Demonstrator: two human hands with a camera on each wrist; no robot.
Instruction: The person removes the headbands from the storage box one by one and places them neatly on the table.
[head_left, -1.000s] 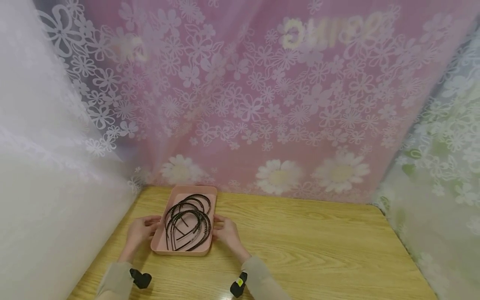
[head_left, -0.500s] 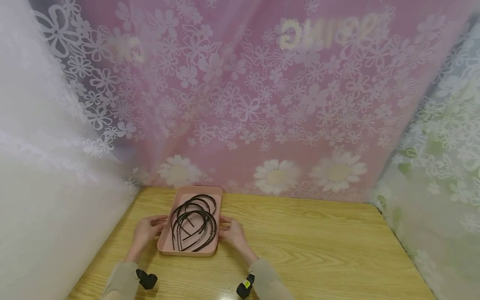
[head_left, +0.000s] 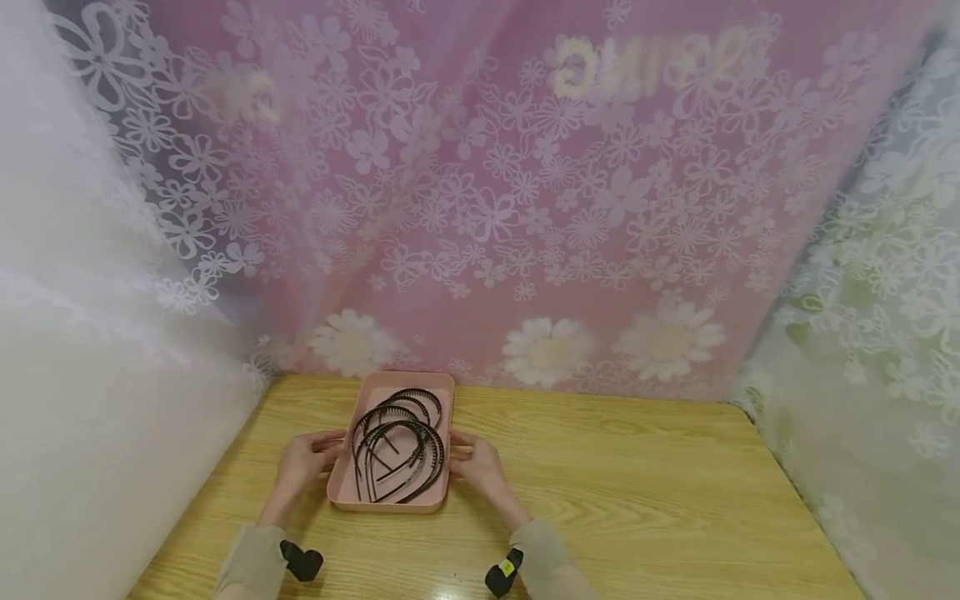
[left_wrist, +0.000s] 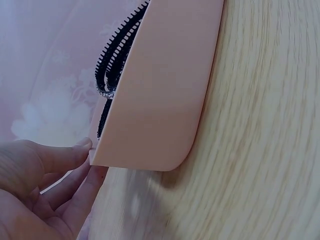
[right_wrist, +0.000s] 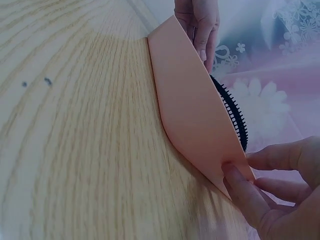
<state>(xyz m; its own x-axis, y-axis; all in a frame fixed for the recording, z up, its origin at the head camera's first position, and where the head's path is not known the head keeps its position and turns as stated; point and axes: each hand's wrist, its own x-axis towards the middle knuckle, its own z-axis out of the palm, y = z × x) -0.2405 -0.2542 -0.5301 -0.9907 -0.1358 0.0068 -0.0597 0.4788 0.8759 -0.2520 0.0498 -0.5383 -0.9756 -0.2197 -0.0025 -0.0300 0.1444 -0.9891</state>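
Observation:
A shallow pink tray [head_left: 386, 506] lies on the left part of the table, its far end close to the pink curtain. Several black toothed headbands [head_left: 440, 457] overlap inside it; one has a glittery stretch in the left wrist view. My left hand [head_left: 303, 458] holds the tray's left side, thumb [left_wrist: 67, 157] at the rim and fingers lower along the wall. On the opposite side, my right hand [head_left: 480, 467] pinches the tray wall [right_wrist: 190, 95], with one fingertip against its outer face.
Wood-grain tabletop [head_left: 637, 483] extends to the right of the tray. A pink floral curtain [head_left: 487, 208] hangs behind, a whitish sheet [head_left: 112, 417] on the left and a floral one [head_left: 885, 375] on the right. Each wrist carries a black camera [head_left: 302, 562].
The tray has slid a short way to the right over the table, both hands moving along with it. The headbands inside keep their arrangement. The head view has turned slightly.

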